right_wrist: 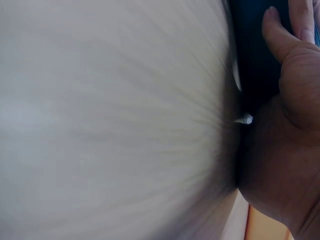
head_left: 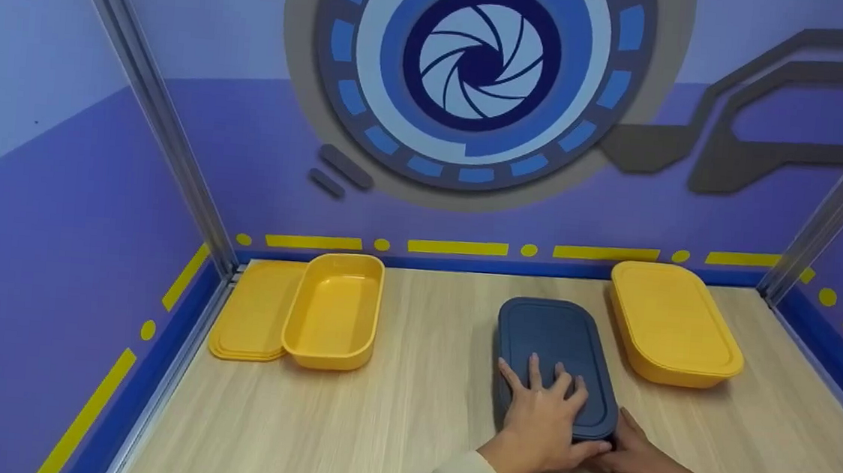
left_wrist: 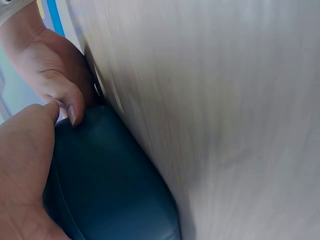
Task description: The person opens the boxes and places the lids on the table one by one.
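A dark blue rectangular food container (head_left: 560,338) with its lid on stands on the table, right of the middle. My left hand (head_left: 538,422) rests on its lid with the fingers spread, and the thumb reaches toward the near right corner. At that corner my right hand (head_left: 641,460) grips the container, its thumb on the near wall in the left wrist view, where the blue wall (left_wrist: 115,175) shows. The right fingers go round the side and are partly hidden. In the right wrist view only a dark strip of the container (right_wrist: 255,60) is visible beside the right hand.
To the right stands a yellow container (head_left: 675,316) with its lid on. At the left, an open yellow container (head_left: 333,312) overlaps a yellow lid (head_left: 258,310) lying flat. Patterned panels (head_left: 423,221) enclose the wooden table (head_left: 425,387) at the back and sides.
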